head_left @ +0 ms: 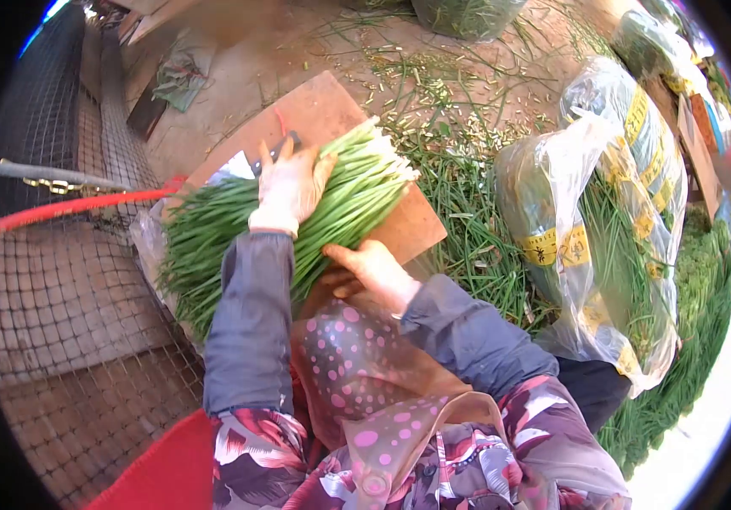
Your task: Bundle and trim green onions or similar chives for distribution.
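A thick bunch of chives (357, 183) lies slantwise across a brown board (412, 229), pale cut ends toward the upper right and green tips toward the lower left. My left hand (291, 183) rests on top of the stalks with its fingers spread. Against the near side of the bunch, my right hand (374, 270) grips the edge, thumb above and the other fingers curled beneath. Just beyond my left fingertips is a dark object (285, 140), with a bright flat piece (234, 167) close by; both are partly covered.
Clear plastic bags (552, 204) with yellow printed tape stand at the right, filled with greens. Loose leaves (476, 212) and cut bits litter the ground beyond the board. At the left are black netting (76, 340) and a red hose (68, 208). A spotted apron (348, 348) covers my lap.
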Action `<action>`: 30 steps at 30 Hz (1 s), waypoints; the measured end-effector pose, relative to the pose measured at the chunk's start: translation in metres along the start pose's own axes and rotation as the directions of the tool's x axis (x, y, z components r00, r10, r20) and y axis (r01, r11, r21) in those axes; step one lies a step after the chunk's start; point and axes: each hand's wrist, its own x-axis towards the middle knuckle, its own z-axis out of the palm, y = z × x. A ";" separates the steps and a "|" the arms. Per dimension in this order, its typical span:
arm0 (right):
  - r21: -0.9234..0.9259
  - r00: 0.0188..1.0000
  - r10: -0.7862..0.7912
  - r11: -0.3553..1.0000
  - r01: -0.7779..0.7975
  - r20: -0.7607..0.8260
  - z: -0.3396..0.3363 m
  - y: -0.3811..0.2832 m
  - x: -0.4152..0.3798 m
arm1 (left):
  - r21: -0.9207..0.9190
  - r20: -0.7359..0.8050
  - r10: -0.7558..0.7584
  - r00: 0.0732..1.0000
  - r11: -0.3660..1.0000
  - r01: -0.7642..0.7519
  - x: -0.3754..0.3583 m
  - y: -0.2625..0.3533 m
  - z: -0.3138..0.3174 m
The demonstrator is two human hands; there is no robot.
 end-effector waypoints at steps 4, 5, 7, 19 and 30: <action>0.051 0.993 -0.107 0.993 0.105 0.039 0.002 0.007 0.031 | -0.156 -0.083 -0.027 0.996 0.988 0.014 -0.024 0.022 -0.008; 0.006 0.987 -0.150 0.989 0.150 0.049 0.002 0.004 0.025 | -0.114 -0.110 -0.036 0.993 0.993 0.023 -0.024 0.021 -0.003; -0.226 0.987 -0.158 0.962 0.151 -0.011 0.001 -0.015 0.010 | -0.179 -0.184 -0.052 0.982 0.984 0.018 -0.021 0.005 0.017; -0.892 0.782 -0.583 0.445 0.080 -0.220 -0.206 -0.059 -0.267 | -0.435 -0.162 -0.006 0.987 0.898 -0.066 0.002 -0.030 0.025; -0.458 0.261 -0.430 0.457 -0.763 -0.864 -0.428 0.021 -0.464 | -0.352 -0.231 0.823 0.520 0.427 -0.833 -0.052 0.393 -0.055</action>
